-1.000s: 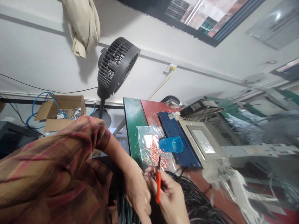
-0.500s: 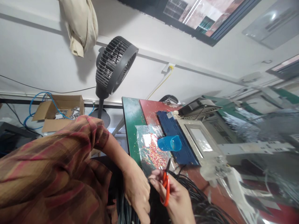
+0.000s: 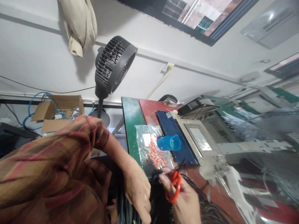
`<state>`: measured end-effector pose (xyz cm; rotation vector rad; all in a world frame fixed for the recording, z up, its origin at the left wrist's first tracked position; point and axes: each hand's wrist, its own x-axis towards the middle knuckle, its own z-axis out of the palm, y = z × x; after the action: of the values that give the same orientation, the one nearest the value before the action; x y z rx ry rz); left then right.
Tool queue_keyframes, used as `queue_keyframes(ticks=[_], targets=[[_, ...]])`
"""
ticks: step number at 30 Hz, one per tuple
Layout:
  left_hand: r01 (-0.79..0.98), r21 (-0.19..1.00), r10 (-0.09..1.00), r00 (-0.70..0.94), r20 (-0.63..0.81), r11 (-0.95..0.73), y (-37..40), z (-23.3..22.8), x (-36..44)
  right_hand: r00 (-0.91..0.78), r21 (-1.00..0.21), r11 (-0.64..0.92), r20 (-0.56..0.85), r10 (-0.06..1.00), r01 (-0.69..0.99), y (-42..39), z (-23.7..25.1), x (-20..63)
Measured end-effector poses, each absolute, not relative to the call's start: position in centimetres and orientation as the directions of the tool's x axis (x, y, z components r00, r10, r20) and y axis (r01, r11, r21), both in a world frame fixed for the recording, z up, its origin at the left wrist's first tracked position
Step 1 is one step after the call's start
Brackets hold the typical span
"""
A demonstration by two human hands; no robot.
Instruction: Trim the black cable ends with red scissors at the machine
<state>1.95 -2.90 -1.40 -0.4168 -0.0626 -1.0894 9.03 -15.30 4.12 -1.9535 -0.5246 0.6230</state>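
Note:
My left hand (image 3: pixel 137 194) is closed with its fingers curled downward over black cables (image 3: pixel 122 207); its fingertips are partly hidden. To its right, my right hand (image 3: pixel 184 199) holds scissors with orange handles (image 3: pixel 177 186), the loops lying across the palm. Their dark blades are smeared by motion. Thumb and fingers of the right hand come together at a dark, blurred spot, where cable may run. Beyond the hands, a clear plastic bag (image 3: pixel 142 149) carries many tiny red and yellow bits (image 3: pixel 155 154). A blue cup (image 3: pixel 167 143) lies on its side there.
The green and red table (image 3: pixel 130 124) bears a dark blue slotted panel (image 3: pixel 173 133) and a beige machine with a display (image 3: pixel 198 138). More black cables (image 3: pixel 212 210) pile up at the right. A grey fan (image 3: pixel 114 65) and an open cardboard box (image 3: pixel 63 107) stand at the left.
My right hand has moved a little to the right with the scissors, away from my left hand, and the scissors have turned. My left hand has hardly moved.

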Motion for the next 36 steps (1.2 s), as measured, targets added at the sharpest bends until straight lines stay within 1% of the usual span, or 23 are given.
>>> queue_keyframes(ticks=[3,5,6,8,10,11,12,13,14,16,17,18,19,21,27,30,33,36], targets=[[0.916,-0.232,-0.885,0.383,0.265,0.327,-3.5,-2.2,1.7,0.647,-0.931,-0.353,-0.212,0.732,0.095,-14.3,4.7,7.6],[0.953,-0.176,-0.941,0.279,0.194,0.247,-3.8,-2.7,1.9,0.560,-0.934,-0.323,-0.189,0.807,0.150,-13.8,4.8,7.0],[0.974,-0.112,-0.967,0.212,0.137,0.198,-3.9,-2.9,2.2,0.526,-0.930,-0.314,-0.174,0.832,0.189,-13.7,4.8,7.0],[0.989,0.085,-0.992,0.122,0.019,0.123,-3.8,-3.0,3.0,0.478,-0.907,-0.315,-0.153,0.865,0.279,-13.7,4.6,7.1],[0.960,0.271,-0.994,0.092,-0.062,0.072,-3.7,-2.9,3.6,0.451,-0.876,-0.318,-0.134,0.883,0.363,-13.7,4.6,7.3],[0.943,0.326,-0.993,0.092,-0.078,0.062,-3.7,-2.8,3.8,0.441,-0.869,-0.317,-0.131,0.888,0.380,-13.6,4.7,7.3],[0.935,0.350,-0.992,0.100,-0.078,0.066,-3.7,-2.9,3.9,0.434,-0.874,-0.314,-0.137,0.891,0.370,-13.5,4.7,7.3],[0.935,0.346,-0.993,0.102,-0.066,0.074,-3.7,-2.9,3.8,0.428,-0.890,-0.312,-0.153,0.891,0.332,-13.4,4.8,7.3],[0.945,0.313,-0.993,0.113,-0.039,0.095,-3.8,-3.1,3.7,0.423,-0.913,-0.311,-0.180,0.888,0.264,-13.3,4.8,7.2],[0.965,0.200,-0.986,0.165,0.033,0.169,-3.9,-3.4,3.1,0.428,-0.948,-0.313,-0.258,0.866,0.061,-13.1,4.6,7.0],[0.967,0.142,-0.977,0.204,0.060,0.211,-3.9,-3.5,2.8,0.446,-0.950,-0.309,-0.297,0.844,-0.046,-13.1,4.4,7.0],[0.965,0.109,-0.970,0.234,0.065,0.240,-3.8,-3.6,2.6,0.472,-0.945,-0.298,-0.327,0.819,-0.136,-13.1,4.1,7.0],[0.962,0.114,-0.969,0.243,0.047,0.247,-3.7,-3.5,2.4,0.505,-0.938,-0.285,-0.348,0.790,-0.200,-13.2,3.9,7.0],[0.953,0.192,-0.972,0.237,0.000,0.232,-3.5,-3.0,2.3,0.560,-0.932,-0.274,-0.362,0.745,-0.239,-13.5,3.5,7.2],[0.823,0.503,-0.933,0.350,-0.081,0.265,-3.2,-0.6,2.8,0.566,-0.943,-0.318,-0.315,0.762,-0.096,-14.1,4.1,7.2],[0.730,0.651,-0.903,0.399,-0.159,0.208,-3.0,0.6,2.8,0.545,-0.939,-0.343,-0.288,0.788,-0.001,-14.0,4.6,7.0],[0.615,0.783,-0.887,0.407,-0.218,0.090,-2.9,1.4,2.3,0.503,-0.922,-0.342,-0.211,0.838,0.183,-14.0,4.8,7.0],[0.569,0.822,-0.860,0.432,-0.273,0.025,-3.0,1.7,1.6,0.473,-0.855,-0.343,-0.135,0.871,0.388,-14.0,4.8,7.0]])
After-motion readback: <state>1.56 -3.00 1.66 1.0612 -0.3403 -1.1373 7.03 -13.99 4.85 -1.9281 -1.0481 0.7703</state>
